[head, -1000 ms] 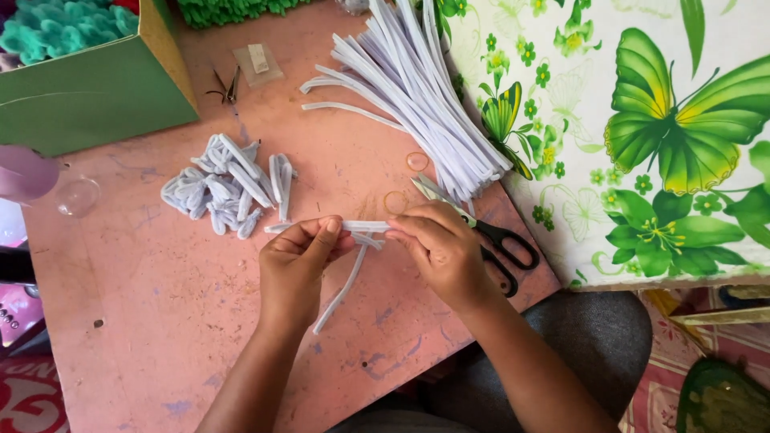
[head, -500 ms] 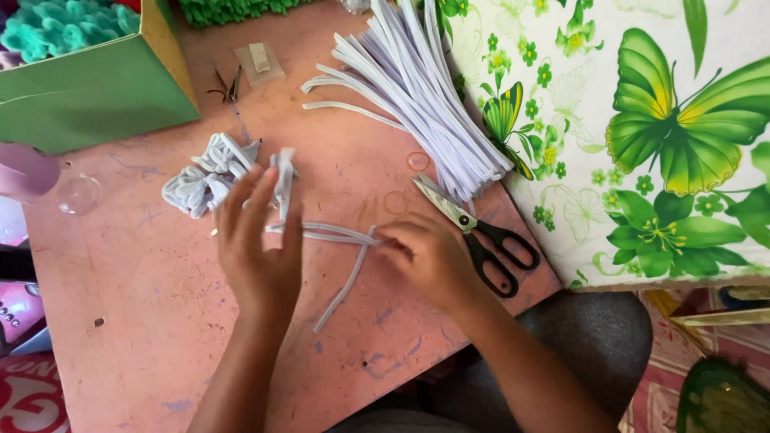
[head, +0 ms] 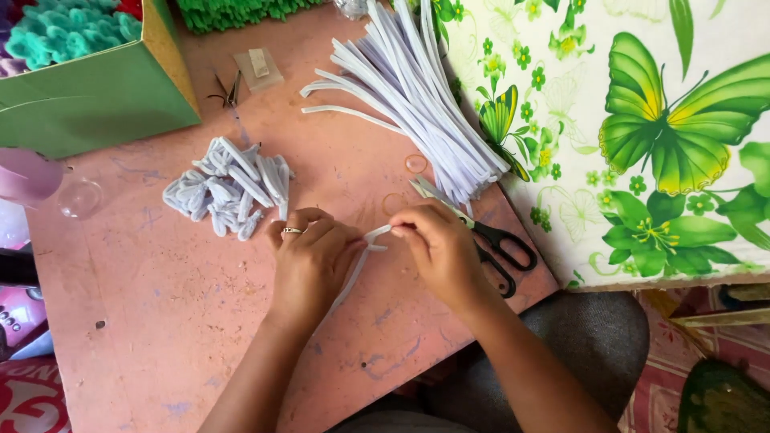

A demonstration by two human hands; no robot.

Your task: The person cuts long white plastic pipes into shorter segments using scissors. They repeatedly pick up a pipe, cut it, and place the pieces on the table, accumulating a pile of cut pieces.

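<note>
Between the left hand (head: 309,256) and right hand (head: 439,244), both pinched shut on a white pipe cleaner (head: 362,261), a fold is under way; judging, firm creasing follows

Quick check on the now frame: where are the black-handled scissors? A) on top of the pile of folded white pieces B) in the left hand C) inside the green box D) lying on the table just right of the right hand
D: the scissors lie flat on the pink table beside the right hand, which, like the left hand, pinches a white pipe cleaner instead.
</note>
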